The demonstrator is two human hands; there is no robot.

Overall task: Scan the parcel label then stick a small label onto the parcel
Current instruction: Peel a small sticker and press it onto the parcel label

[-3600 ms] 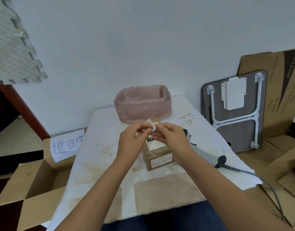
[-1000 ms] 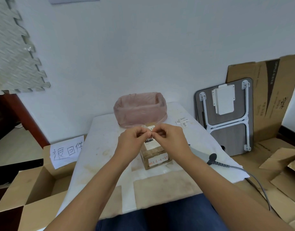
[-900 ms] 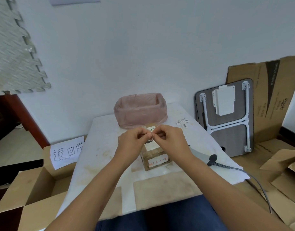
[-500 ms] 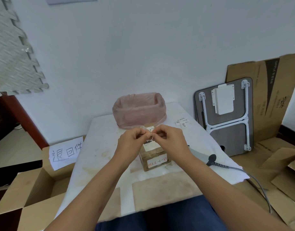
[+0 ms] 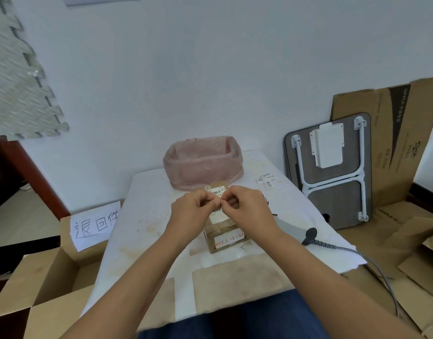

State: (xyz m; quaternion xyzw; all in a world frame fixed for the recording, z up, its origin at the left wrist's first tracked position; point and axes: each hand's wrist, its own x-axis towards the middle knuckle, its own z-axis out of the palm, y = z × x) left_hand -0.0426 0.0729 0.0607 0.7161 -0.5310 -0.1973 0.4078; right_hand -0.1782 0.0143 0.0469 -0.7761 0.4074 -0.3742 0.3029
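Observation:
A small brown cardboard parcel (image 5: 224,237) stands mid-table, with a white barcode label on top and a white strip with red writing on its near side. My left hand (image 5: 194,211) and my right hand (image 5: 246,207) meet just above the parcel's top, fingertips pinched together on a small white label (image 5: 221,195). The label is mostly hidden by my fingers. The grey handheld scanner (image 5: 292,227) lies on the table right of the parcel, partly behind my right wrist.
A pink-bagged bin (image 5: 202,163) sits at the table's far end. Several loose small labels (image 5: 266,181) lie at the far right. An open cardboard box (image 5: 36,289) with a handwritten sign stands left. A folded table (image 5: 330,172) and flattened cardboard lean right.
My hands have stayed pinched together over the parcel, only fidgeting with the small label. The view has shifted slightly.

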